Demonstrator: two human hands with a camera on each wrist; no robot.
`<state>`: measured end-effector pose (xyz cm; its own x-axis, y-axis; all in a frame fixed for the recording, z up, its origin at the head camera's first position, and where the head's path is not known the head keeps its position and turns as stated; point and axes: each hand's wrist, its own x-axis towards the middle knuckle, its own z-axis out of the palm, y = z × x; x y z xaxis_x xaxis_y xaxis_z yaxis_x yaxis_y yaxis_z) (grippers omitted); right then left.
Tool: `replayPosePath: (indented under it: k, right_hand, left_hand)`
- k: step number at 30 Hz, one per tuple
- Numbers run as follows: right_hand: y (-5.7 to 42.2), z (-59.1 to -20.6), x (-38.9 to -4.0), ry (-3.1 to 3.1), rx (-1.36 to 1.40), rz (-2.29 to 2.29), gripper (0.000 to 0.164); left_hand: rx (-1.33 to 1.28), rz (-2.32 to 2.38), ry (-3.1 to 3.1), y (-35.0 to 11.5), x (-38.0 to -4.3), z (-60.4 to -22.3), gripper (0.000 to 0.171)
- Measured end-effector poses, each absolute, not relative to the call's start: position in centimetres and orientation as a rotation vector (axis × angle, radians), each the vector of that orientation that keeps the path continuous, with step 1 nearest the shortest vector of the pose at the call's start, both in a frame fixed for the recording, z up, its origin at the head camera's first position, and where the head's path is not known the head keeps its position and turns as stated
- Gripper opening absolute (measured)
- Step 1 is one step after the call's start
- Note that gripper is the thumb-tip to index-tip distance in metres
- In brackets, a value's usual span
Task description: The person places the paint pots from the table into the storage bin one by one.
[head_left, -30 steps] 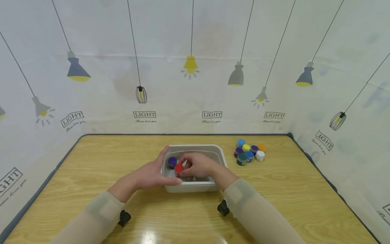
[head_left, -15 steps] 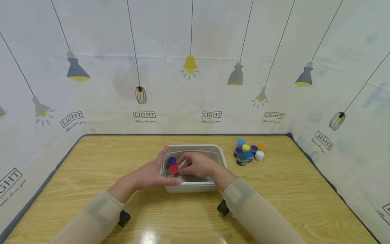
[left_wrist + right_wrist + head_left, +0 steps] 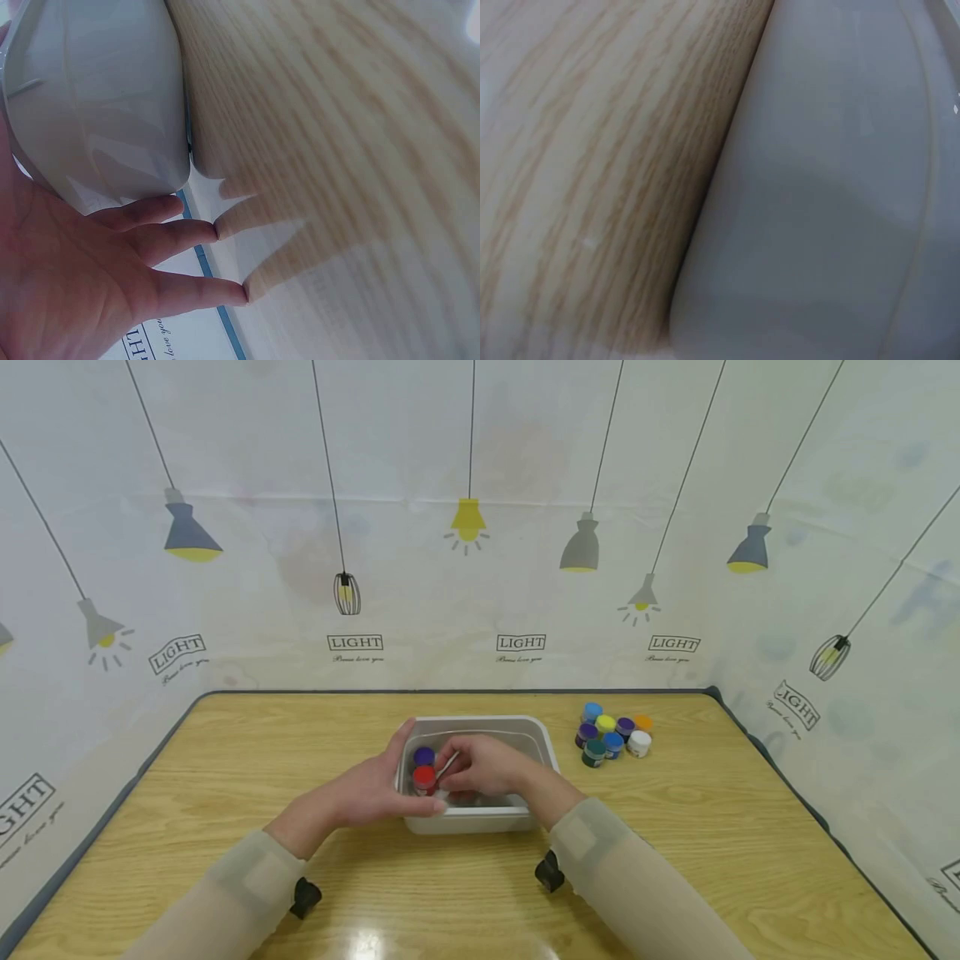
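Observation:
In the head view, my left hand point(image 3: 363, 789) steadies a light grey plastic tub point(image 3: 480, 825). Its thumb lies along the near rim, and its fingers reach around the left end. The left wrist view shows the fingers point(image 3: 199, 291) extended beside the tub wall. My right hand point(image 3: 487, 766) is down inside the tub, its fingers curled. Between its thumb and index finger shows a thin pale stick-like thing point(image 3: 448, 764), mostly hidden by the hand. A red-lidded paint jar point(image 3: 424, 779) stands just left of those fingertips, with a purple-lidded paint jar point(image 3: 423, 757) behind it.
Right of the tub, several small paint jars with coloured lids stand in a cluster, among them a dark green jar point(image 3: 594, 752) and a white jar point(image 3: 639, 743). The wood-grain table point(image 3: 420, 893) ends at a patterned backdrop point(image 3: 420, 568).
The red-lidded jar has moved left beside the purple one, and the right fingers have let go of it. A thin pale strip now shows between them. The left hand has stayed put.

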<state>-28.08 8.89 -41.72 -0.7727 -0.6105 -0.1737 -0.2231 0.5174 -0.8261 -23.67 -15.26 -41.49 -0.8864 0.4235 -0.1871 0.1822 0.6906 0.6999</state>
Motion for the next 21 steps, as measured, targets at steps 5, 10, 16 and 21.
replayPosePath:
  k: [5,10,16,21]
  right_hand:
    - [8.90,-41.81,-28.11,2.314,-0.702,-1.167,0.020]
    - [8.85,-41.89,-28.22,2.328,-0.724,-1.145,0.020]
    - [8.82,-41.77,-28.30,2.366,-0.735,-1.115,0.019]
    - [9.23,-41.46,-28.40,2.412,-0.719,-1.091,0.019]
  left_hand:
    - [0.481,1.017,2.568,-15.25,-23.63,-41.49,0.140]
    - [0.483,1.021,2.566,-15.30,-23.61,-41.49,0.140]
    - [0.481,1.016,2.568,-15.37,-23.70,-41.64,0.139]
    - [0.477,1.012,2.569,-15.31,-23.82,-41.68,0.138]
